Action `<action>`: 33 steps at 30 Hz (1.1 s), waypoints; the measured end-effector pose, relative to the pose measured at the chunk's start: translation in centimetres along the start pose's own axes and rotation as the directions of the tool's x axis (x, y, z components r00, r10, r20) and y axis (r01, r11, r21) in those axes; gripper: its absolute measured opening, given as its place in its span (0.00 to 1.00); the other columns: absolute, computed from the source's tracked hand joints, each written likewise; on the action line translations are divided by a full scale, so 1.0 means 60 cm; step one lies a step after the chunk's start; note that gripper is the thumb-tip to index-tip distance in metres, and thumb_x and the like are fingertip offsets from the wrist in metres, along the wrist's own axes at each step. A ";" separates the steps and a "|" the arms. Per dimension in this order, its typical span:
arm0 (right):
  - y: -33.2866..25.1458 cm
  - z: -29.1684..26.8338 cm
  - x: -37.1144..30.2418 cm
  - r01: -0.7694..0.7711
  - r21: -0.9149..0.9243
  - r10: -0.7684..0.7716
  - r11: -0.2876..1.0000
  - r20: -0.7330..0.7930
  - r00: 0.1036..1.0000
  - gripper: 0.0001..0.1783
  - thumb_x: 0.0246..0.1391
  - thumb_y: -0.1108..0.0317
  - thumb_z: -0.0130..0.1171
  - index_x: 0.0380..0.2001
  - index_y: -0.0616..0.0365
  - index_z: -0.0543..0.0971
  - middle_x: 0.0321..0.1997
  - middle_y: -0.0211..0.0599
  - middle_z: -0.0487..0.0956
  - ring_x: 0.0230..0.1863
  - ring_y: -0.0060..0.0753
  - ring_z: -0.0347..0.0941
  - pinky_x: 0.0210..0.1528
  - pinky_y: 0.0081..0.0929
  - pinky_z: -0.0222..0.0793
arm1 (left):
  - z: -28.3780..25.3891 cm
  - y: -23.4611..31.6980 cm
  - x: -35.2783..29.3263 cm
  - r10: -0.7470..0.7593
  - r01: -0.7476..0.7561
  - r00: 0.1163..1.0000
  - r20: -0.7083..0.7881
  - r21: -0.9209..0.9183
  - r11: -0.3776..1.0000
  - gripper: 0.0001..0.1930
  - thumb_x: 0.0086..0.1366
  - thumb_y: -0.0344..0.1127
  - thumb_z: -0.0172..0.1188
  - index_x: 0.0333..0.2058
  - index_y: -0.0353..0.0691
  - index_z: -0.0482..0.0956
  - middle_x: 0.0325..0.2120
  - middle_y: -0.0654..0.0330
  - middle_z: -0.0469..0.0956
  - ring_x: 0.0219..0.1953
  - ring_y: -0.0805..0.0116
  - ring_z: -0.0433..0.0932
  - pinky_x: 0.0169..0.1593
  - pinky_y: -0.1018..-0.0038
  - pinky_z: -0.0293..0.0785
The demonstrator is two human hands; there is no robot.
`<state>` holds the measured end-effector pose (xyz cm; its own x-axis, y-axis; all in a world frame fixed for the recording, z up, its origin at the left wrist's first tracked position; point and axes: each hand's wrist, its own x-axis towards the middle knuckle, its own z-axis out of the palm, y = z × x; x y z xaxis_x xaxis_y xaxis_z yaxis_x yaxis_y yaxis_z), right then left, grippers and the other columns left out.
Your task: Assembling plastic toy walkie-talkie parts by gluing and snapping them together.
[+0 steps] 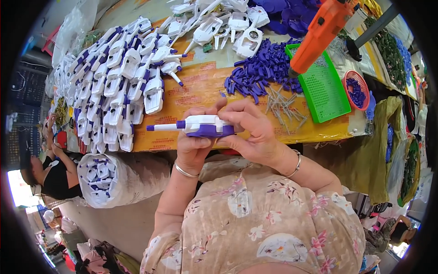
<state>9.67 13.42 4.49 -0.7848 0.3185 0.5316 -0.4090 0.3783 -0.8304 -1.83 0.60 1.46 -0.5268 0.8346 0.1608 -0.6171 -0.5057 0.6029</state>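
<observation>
Over the table's front edge I hold a white and purple plastic housing (205, 122) with a long thin white stem that ends in a purple tip on the left. My left hand (194, 150) is closed round its middle, thumb in front and fingers behind. At the right end, the fingers and thumb of my right hand (256, 130) pinch the housing; whether a small part is also between them I cannot tell. Just beyond lie small purple plastic pieces (255, 68) in a heap and several thin metallic-looking pins (284, 109).
Rows of similar housings (114, 84) cover the table's left side. Opened white shells (207, 29) lie at the back. An orange power screwdriver (319, 34) hangs above a green tray (325, 98), beside a red basket (365, 108). A white sack (141, 180) and another person (57, 178) are at left.
</observation>
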 end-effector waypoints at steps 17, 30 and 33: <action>-0.012 -0.015 0.020 0.206 -0.107 -0.193 0.973 0.124 0.973 0.25 0.43 0.68 0.69 0.44 0.65 0.75 0.45 0.41 0.71 0.46 0.33 0.69 0.44 0.27 0.70 | 0.039 0.017 0.000 0.134 -0.143 0.990 0.049 0.251 0.958 0.27 0.37 0.32 0.74 0.40 0.42 0.75 0.51 0.47 0.69 0.55 0.50 0.68 0.58 0.57 0.66; -0.010 -0.014 0.012 0.125 0.147 -0.141 0.981 0.107 0.984 0.20 0.44 0.76 0.67 0.42 0.63 0.75 0.41 0.39 0.72 0.42 0.28 0.70 0.33 0.17 0.71 | 0.050 0.014 -0.007 0.166 -0.186 0.983 0.084 0.471 0.863 0.24 0.39 0.43 0.77 0.33 0.40 0.78 0.46 0.55 0.72 0.59 0.48 0.65 0.62 0.55 0.57; 0.001 -0.008 0.002 0.016 0.217 -0.040 0.976 0.104 0.994 0.20 0.45 0.76 0.66 0.43 0.63 0.74 0.44 0.39 0.70 0.44 0.26 0.69 0.38 0.16 0.70 | 0.044 0.022 -0.002 0.121 -0.136 0.991 0.062 0.538 0.832 0.27 0.39 0.43 0.76 0.37 0.36 0.77 0.49 0.50 0.71 0.56 0.52 0.69 0.58 0.60 0.65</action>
<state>9.76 13.88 4.56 -0.8120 0.2114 0.5439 -0.5131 0.1855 -0.8381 -1.04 0.44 4.32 -0.5605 0.7790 0.2811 -0.1273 -0.4165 0.9002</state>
